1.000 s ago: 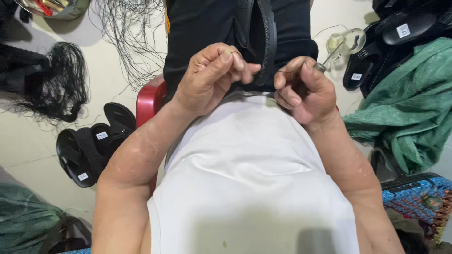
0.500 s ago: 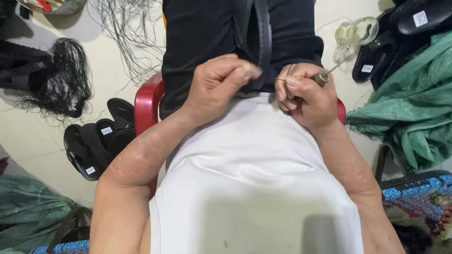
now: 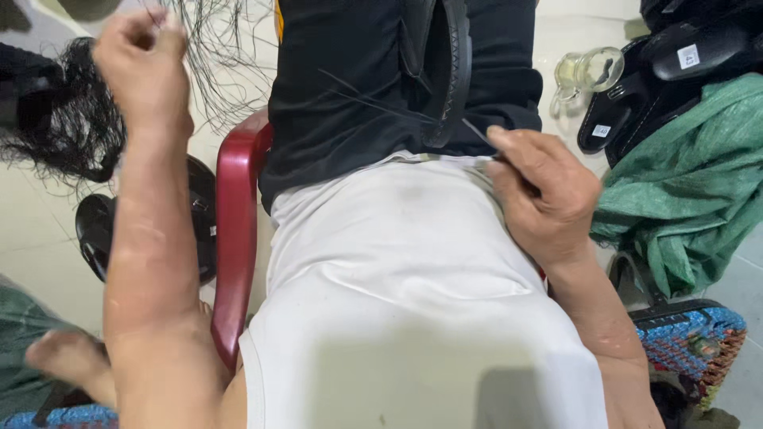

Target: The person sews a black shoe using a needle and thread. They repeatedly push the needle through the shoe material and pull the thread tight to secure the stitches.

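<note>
A black sandal lies on my lap against black shorts, just beyond my white shirt. My right hand is closed on a thin metal needle-like tool whose tip points at the sandal's edge. My left hand is raised far to the upper left in a fist, apparently pinching a thin dark thread that runs across my lap toward the sandal. The thread is too fine to follow all the way to the fist.
I sit on a red plastic chair. On the floor to the left are black sandals and a tangle of black thread. To the right lie more black sandals, a glass jar, green cloth and a blue woven seat.
My left hand has swung from the sandal up and out to the far left, drawing the thread. My right hand stayed by the sandal with the tool.
</note>
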